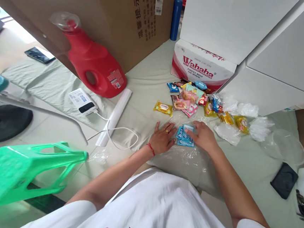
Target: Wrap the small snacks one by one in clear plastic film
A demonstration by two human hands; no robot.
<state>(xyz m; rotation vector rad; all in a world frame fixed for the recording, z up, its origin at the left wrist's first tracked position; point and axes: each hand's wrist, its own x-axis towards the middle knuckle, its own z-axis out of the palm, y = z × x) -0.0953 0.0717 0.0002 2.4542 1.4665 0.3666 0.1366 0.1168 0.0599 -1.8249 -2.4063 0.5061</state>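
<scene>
My left hand lies flat with its fingers spread on a clear plastic bag, just left of some blue printed packets. The packets overlap one another on the plastic. From the right, my right hand reaches over them, its fingers bent and its thumb side on the upper packet. Beyond my hands is a pile of wrapped snacks in pink, yellow, blue and red. One yellow snack packet sits apart at the left of the pile.
Crumpled clear bags and a clear plastic bowl lie on the right, near a dark phone. A Wahaba-printed carton stands behind the snacks. On the left are a red jug, a white power bank with cable, and a green stool.
</scene>
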